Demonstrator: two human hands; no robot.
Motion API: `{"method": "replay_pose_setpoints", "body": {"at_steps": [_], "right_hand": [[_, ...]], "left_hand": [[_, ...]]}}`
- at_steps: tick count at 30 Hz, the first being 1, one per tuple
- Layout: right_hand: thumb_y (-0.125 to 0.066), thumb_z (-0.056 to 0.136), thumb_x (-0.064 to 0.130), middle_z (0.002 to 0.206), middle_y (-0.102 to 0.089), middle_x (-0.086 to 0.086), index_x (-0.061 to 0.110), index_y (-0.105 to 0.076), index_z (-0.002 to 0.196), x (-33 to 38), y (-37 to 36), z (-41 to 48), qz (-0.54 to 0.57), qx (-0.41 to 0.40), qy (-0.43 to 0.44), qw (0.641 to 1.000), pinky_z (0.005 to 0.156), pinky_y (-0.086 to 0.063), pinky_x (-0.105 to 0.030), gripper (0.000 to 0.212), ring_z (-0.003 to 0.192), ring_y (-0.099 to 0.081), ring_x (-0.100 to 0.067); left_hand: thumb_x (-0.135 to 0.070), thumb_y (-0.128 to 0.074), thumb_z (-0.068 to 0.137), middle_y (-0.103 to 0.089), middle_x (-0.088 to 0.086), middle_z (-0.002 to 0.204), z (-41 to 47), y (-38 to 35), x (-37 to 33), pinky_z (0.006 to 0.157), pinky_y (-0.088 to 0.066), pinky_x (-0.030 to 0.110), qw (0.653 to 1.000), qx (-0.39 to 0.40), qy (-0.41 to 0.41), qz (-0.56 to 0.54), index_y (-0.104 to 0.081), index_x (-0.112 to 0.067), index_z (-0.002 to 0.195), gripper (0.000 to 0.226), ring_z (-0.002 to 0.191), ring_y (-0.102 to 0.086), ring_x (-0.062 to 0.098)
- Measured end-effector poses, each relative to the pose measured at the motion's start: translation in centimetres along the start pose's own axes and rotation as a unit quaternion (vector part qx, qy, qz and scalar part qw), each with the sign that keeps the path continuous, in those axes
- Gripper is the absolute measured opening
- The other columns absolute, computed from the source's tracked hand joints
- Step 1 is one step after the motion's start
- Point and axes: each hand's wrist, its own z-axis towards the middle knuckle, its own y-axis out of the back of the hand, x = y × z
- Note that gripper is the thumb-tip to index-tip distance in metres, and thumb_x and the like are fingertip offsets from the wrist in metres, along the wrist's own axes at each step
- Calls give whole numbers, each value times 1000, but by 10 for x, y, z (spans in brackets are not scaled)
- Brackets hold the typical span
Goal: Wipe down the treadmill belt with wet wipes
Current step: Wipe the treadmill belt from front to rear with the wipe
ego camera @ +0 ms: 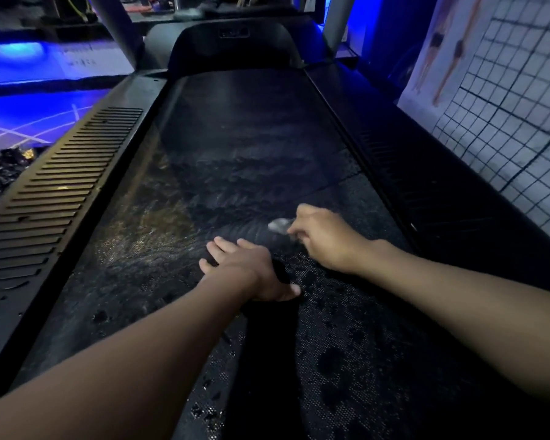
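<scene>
The black treadmill belt (pixel 235 160) runs away from me, with wet streaks across its middle and dark damp spots on the near right part. My right hand (pixel 324 239) grips a crumpled grey wet wipe (pixel 279 225), which pokes out to the left of its fingers and lies against the belt. My left hand (pixel 251 269) rests flat on the belt just left of the right hand, fingers straight, thumb spread toward me.
Slotted side rails flank the belt on the left (pixel 61 192) and right (pixel 426 185). The motor cover (pixel 234 46) and two grey uprights stand at the far end. A white grid-patterned wall (pixel 505 128) is close on the right. Crumpled black plastic (pixel 4 166) lies on the blue-lit floor at left.
</scene>
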Motion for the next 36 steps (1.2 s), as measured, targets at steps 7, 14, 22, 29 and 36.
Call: {"method": "replay_pose_setpoints", "body": {"at_steps": [7,14,22,29,36], "right_hand": [[-53,93,1,98,-58,-5,8,-69,89,-24,8,4,-3,-1,-35,999,83,-54,-42,18,95,-64,-27],[-56,90,-3,97,-55,-3,9,-72,107,-25,19,-17,-32,34,13,999,76,-50,-35,26,85,-59,-23],[-58,90,-2,92,-52,5,13,-72,98,-33,25,-34,-23,45,19,999,74,-49,-31,22,82,-58,-16],[-52,87,-6,93,-52,4,11,-69,94,-48,29,-39,-43,11,-21,999,76,-50,-33,25,85,-59,-20],[-57,88,-6,96,-49,2,10,-70,102,-80,49,-33,-78,-4,-109,991,77,-47,-32,25,91,-60,-28]], "left_hand": [[-60,-76,72,-16,28,151,-2,0,-10,117,-24,49,997,-48,-64,9,-27,-1,146,106,143,-13,42],[-55,-78,72,-30,12,137,-10,6,-9,105,-36,48,993,-63,-93,24,-47,-15,130,77,131,-26,35],[-36,-71,86,9,29,157,-8,6,-23,114,-17,64,994,7,-101,31,3,-35,154,100,143,2,54],[-88,-54,64,27,31,152,-8,-5,-31,112,0,69,996,22,-84,19,22,-38,149,125,139,23,54],[-70,-60,79,11,9,162,-14,-12,-46,109,-12,73,993,-45,-105,24,-2,-18,155,110,148,10,40]]}}
